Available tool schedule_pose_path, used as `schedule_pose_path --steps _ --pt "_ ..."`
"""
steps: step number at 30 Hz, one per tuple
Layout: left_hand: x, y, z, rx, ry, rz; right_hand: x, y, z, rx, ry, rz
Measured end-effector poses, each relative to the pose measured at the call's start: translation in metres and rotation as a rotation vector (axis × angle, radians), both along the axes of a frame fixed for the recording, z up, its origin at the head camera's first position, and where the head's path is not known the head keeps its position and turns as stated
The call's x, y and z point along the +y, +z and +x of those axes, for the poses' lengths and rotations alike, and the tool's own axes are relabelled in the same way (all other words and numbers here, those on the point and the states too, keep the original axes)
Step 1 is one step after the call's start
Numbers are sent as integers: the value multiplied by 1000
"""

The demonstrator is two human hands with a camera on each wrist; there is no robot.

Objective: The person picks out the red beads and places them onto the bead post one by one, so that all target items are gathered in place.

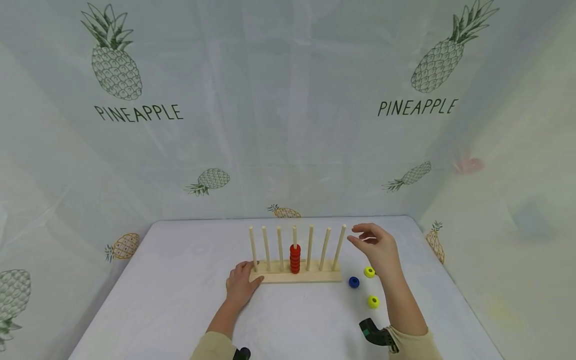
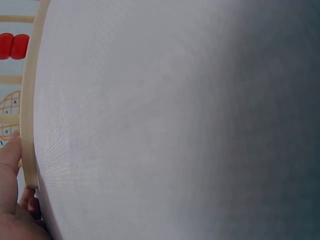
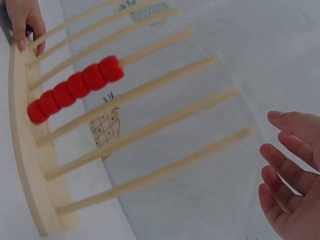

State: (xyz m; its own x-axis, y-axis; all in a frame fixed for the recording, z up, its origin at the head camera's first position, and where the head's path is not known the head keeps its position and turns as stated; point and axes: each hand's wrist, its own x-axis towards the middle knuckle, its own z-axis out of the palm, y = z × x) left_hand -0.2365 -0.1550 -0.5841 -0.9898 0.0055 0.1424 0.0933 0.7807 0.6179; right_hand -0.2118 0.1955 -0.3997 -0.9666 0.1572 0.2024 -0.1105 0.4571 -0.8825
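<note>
A pale wooden peg stand point(image 1: 297, 276) with several upright pegs sits on the table. Red beads point(image 1: 294, 259) are stacked on its middle peg. My left hand point(image 1: 240, 285) grips the left end of the base, thumb at the front and fingers behind; the left wrist view shows this hand point(image 2: 12, 195) at the base's end. Beside the top of the rightmost peg, my right hand point(image 1: 377, 248) is raised with thumb and fingers apart. Nothing lies between those fingertips point(image 3: 272, 116) in the right wrist view.
To the right of the stand lie a blue bead point(image 1: 354, 282) and two yellow beads, one point(image 1: 369, 272) below the right hand and one point(image 1: 373, 301) closer to me. A pale curtain printed with pineapples point(image 1: 288, 125) hangs behind the white-covered table point(image 1: 180, 300).
</note>
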Motion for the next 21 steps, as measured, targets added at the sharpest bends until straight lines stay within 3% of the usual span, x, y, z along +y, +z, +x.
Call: schedule_pose_path --steps 21 --pt "1 3 3 -9 4 10 46 -30 1 -163 -160 33"
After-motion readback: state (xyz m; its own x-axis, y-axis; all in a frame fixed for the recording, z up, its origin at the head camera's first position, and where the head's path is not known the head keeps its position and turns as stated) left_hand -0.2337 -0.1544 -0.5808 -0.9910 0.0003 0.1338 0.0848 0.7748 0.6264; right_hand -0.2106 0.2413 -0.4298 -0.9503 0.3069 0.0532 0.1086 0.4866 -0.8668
